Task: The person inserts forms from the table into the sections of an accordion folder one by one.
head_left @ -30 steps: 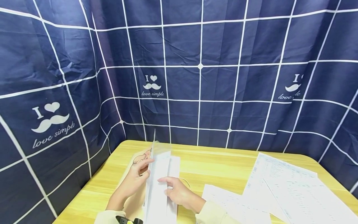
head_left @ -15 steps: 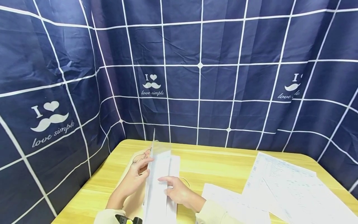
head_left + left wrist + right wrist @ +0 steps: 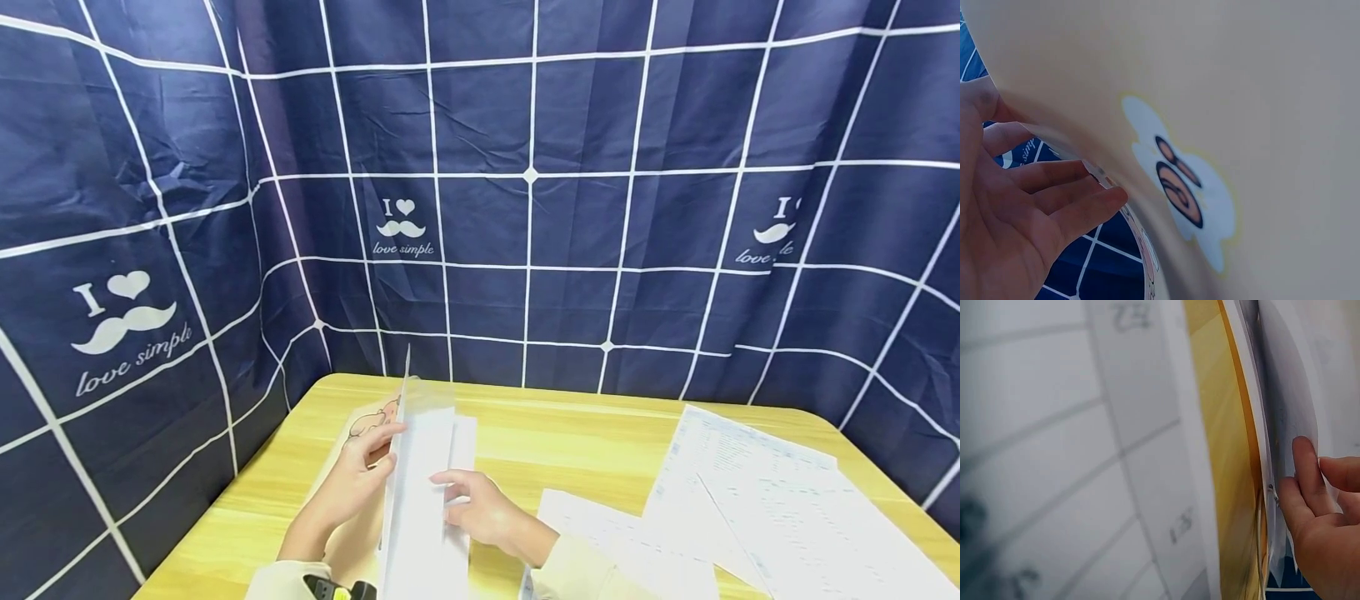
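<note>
A beige folder [image 3: 371, 429] with cartoon prints stands partly opened at the left front of the table. My left hand [image 3: 356, 479] grips its raised leaves; in the left wrist view the fingers of this hand [image 3: 1022, 212] lie at the edge of the curved beige cover [image 3: 1272, 81]. White sheets and a clear sleeve [image 3: 431, 400] spread upright between my hands. My right hand [image 3: 487, 512] pinches the edge of a white sheet [image 3: 1288, 375] between thumb and fingers, shown close in the right wrist view. The folder's lower part runs out of the head view.
Several loose printed sheets [image 3: 750, 500] overlap on the right of the wooden table [image 3: 570, 433], one [image 3: 600, 533] close to my right forearm. A dark blue gridded curtain [image 3: 487, 208] hangs behind and to the left. A watch-like band [image 3: 341, 587] circles my left wrist.
My right hand has shifted slightly to the right along the sheet, its fingers drawn a little closer together. The left hand keeps its hold. The whole head view has drifted slightly.
</note>
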Tool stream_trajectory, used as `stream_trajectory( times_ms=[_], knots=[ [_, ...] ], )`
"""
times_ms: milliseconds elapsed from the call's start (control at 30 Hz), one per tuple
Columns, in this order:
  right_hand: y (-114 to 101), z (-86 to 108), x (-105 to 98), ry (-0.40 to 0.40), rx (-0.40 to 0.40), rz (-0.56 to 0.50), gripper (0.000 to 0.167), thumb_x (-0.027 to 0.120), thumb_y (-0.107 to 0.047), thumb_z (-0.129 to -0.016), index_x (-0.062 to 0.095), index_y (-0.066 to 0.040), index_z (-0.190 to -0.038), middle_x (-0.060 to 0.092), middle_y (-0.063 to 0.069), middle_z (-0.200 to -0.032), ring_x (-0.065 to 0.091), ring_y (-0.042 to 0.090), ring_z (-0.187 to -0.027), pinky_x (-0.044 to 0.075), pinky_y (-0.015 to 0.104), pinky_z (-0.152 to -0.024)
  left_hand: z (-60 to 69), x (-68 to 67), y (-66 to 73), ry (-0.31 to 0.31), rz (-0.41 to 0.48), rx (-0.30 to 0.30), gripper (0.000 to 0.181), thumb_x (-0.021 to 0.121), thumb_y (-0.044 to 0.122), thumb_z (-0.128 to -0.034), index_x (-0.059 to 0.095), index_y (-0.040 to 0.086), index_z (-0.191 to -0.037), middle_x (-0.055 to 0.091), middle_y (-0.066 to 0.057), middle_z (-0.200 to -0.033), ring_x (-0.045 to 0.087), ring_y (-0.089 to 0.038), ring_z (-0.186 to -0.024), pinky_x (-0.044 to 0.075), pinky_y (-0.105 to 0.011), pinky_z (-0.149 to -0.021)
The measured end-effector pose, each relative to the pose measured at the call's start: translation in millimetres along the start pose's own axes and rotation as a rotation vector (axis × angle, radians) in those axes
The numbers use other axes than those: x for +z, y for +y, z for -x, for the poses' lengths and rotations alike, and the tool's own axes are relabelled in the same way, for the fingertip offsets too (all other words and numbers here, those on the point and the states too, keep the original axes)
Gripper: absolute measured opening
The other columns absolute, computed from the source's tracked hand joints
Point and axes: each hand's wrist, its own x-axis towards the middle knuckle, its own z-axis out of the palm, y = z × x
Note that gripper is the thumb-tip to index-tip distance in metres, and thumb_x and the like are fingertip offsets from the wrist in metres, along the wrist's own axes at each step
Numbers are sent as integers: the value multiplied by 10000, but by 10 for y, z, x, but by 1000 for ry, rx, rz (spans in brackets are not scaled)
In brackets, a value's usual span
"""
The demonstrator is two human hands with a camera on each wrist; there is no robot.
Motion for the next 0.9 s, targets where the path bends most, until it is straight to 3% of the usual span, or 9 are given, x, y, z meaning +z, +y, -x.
stream_trajectory(
  times_ms=[400,633,900],
  knots=[
    [18,68,-64,-4,5,6,477,647,-2,-808,556,-68,-1271,615,116,-1089,606,261,-959,506,510,-848,15,-19,6,6,-31,-11,372,498,-96,-842,563,-57,-1206,533,-256,-1274,512,-409,-1165,468,-385,-954],
    [31,97,-132,6,12,33,502,677,-38,-799,550,-71,-1283,625,96,-1084,595,273,-997,496,513,-859,14,-12,21,-15,-6,-40,373,495,-76,-867,543,-56,-1236,481,-281,-1327,484,-432,-1202,466,-399,-956],
    [-16,173,-234,19,-4,73,506,697,-67,-793,556,-56,-1279,627,109,-1072,572,285,-1028,501,485,-849,9,4,13,-31,15,-33,377,485,-72,-876,530,-65,-1251,512,-280,-1284,532,-417,-1142,503,-305,-906]
  ],
)
